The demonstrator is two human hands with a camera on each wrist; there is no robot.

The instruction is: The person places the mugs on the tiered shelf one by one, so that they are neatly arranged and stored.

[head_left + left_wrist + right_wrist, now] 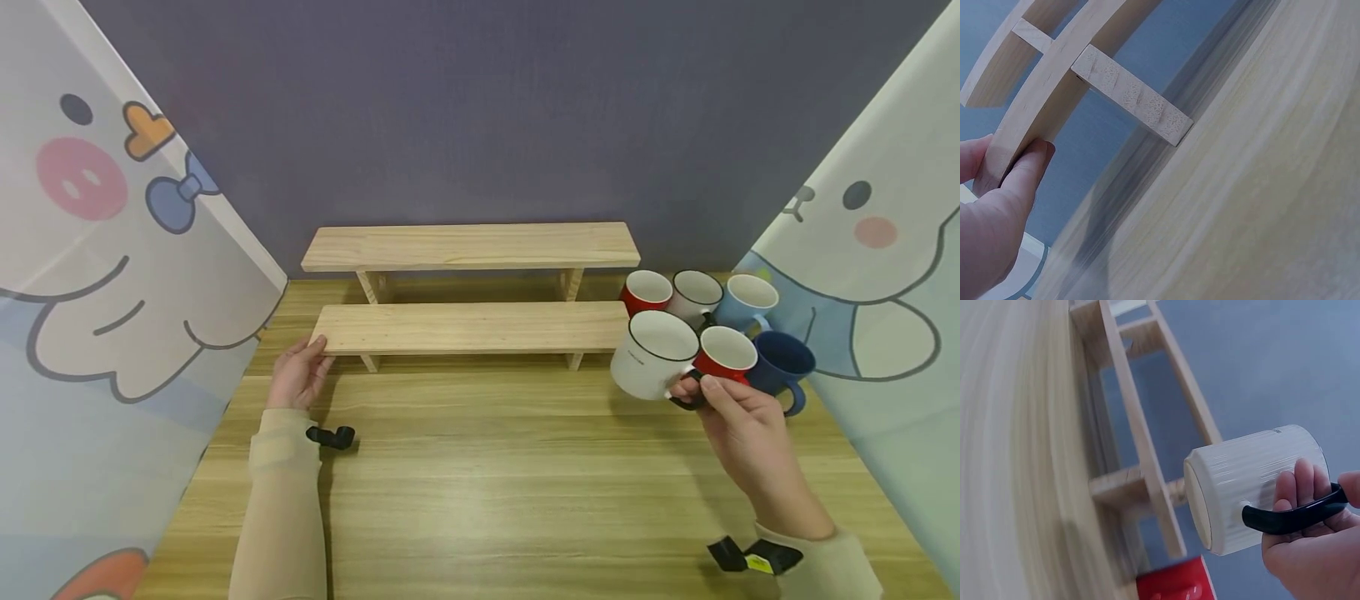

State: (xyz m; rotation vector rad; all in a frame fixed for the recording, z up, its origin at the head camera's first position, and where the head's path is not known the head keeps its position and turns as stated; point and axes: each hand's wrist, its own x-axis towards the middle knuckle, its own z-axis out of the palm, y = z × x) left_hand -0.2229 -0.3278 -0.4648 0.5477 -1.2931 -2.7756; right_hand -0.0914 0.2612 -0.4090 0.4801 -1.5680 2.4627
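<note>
My right hand [746, 425] grips the black handle [1291, 515] of a white mug [652, 358] with a black rim. In the right wrist view this ribbed mug [1254, 487] hangs in the air, level with the shelf's right end. With thumb and fingers my left hand [300, 375] pinches the left end of the lower board of a two-step wooden shelf [472, 327]. The left wrist view shows that board [1035, 106] between the thumb and fingers of my left hand [997, 219]. Both boards carry nothing.
Right of the shelf stand a red mug [641, 296], a white mug [693, 296], a light blue mug [738, 308], another red mug [723, 354] and a dark blue mug [780, 367]. A grey wall [480, 108] rises behind the wooden table [480, 483]; cartoon-printed panels flank both sides.
</note>
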